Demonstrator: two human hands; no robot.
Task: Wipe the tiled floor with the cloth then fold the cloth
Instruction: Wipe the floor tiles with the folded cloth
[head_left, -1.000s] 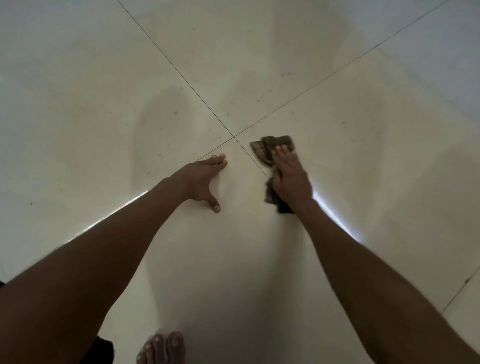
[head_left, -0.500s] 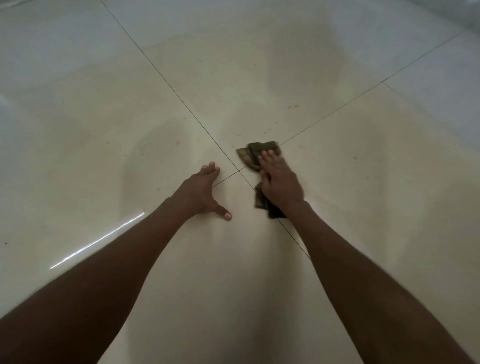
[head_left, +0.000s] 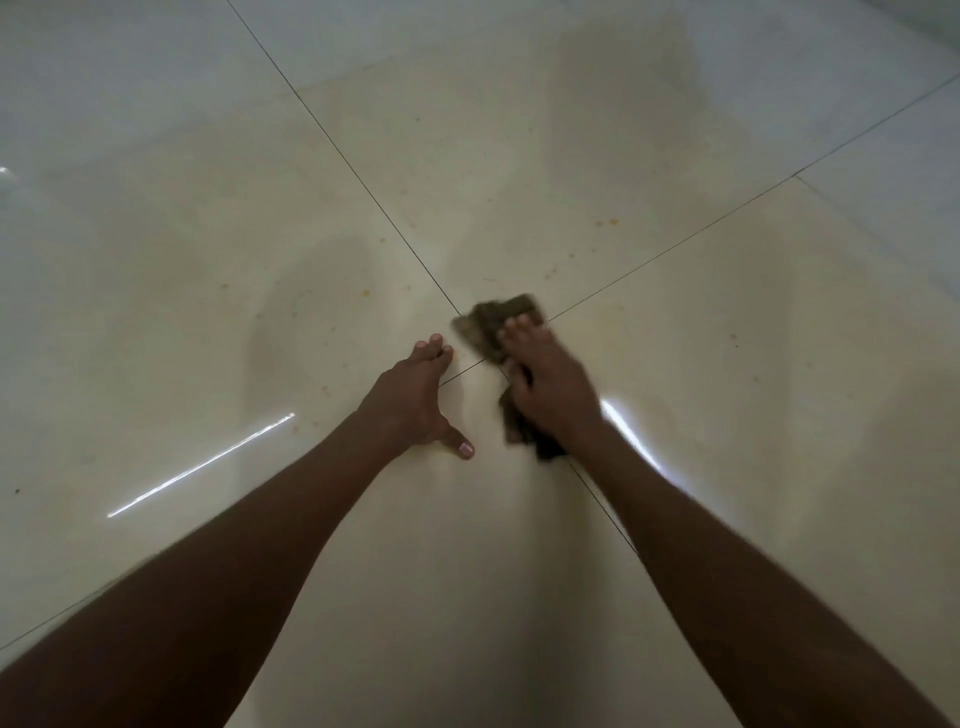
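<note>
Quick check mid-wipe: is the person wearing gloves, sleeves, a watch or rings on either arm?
None show. The left hand and right hand are bare, without gloves, and both forearms are uncovered to the frame edge. No watch, bracelet or ring shows, though the right hand is motion-blurred.

Glossy cream tiled floor (head_left: 675, 415) crossed by thin dark grout lines meeting just ahead of the hands. Right hand (head_left: 550, 384) pressed down on a crumpled dark brown cloth (head_left: 498, 317), fingers stretched over its far part, thumb curled against its near part; cloth blurred, covering the grout crossing. Left hand (head_left: 418, 400) flat on the tile just beside it, fingers straight, thumb splayed toward the cloth. Small orange specks (head_left: 605, 223) scattered on the far tile.
</note>
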